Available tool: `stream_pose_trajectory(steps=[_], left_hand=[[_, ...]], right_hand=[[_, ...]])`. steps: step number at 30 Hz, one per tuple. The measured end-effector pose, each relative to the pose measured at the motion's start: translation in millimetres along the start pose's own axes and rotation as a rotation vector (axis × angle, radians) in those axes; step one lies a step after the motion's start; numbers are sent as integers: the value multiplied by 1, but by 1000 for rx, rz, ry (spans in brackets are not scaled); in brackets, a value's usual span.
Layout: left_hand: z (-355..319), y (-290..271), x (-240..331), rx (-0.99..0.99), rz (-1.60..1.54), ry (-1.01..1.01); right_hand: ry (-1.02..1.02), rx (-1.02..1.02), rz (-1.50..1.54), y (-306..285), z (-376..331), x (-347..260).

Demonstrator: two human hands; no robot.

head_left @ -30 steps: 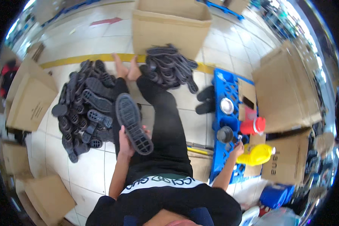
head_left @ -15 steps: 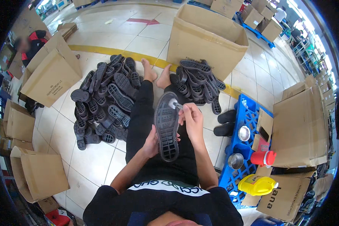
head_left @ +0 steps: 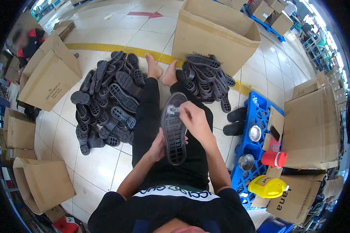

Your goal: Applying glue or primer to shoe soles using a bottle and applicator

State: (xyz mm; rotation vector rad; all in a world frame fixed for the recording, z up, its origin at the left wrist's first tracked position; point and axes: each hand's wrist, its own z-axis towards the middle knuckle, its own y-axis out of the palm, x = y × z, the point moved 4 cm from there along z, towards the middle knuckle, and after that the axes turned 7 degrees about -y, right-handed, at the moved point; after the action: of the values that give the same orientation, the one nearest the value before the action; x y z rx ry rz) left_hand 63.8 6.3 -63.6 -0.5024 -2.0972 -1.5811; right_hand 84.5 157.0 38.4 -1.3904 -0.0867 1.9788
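You're mid-check on one black sole (head_left: 174, 130) over your lap: left hand (head_left: 158, 145) clamps its lower edge with closed fingers, right hand (head_left: 194, 120) pinches at its upper part, so next likely calls for a steady pull, sole pile (head_left: 105, 103) left of both.

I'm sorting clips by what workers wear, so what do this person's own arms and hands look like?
Both forearms are bare. The left hand and the right hand wear no gloves, and no rings, watch or bands show. Short black sleeves end above the elbows, part of a black top with a white patterned band across it. No cables or markings appear on either arm.
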Motion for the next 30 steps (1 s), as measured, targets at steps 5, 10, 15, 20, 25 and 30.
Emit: stream_pose_trajectory(steps=[5, 10, 15, 20, 25, 30], left_hand=[[1, -10, 10, 174, -19, -47], [7, -17, 32, 226, -131, 107], [1, -17, 45, 209, -207, 146], [-1, -12, 39, 267, -162, 36], [1, -4, 28, 200, -157, 17], [1, 2, 21, 158, -97, -19]], right_hand=[[-90, -333, -53, 10, -17, -15], [-223, -477, -197, 22, -55, -22], [-100, -625, -123, 18, -67, -25], [-200, -283, -200, -12, -13, -18], [-476, -210, -438, -17, 40, -12], [-717, -407, -593, -14, 56, -6]])
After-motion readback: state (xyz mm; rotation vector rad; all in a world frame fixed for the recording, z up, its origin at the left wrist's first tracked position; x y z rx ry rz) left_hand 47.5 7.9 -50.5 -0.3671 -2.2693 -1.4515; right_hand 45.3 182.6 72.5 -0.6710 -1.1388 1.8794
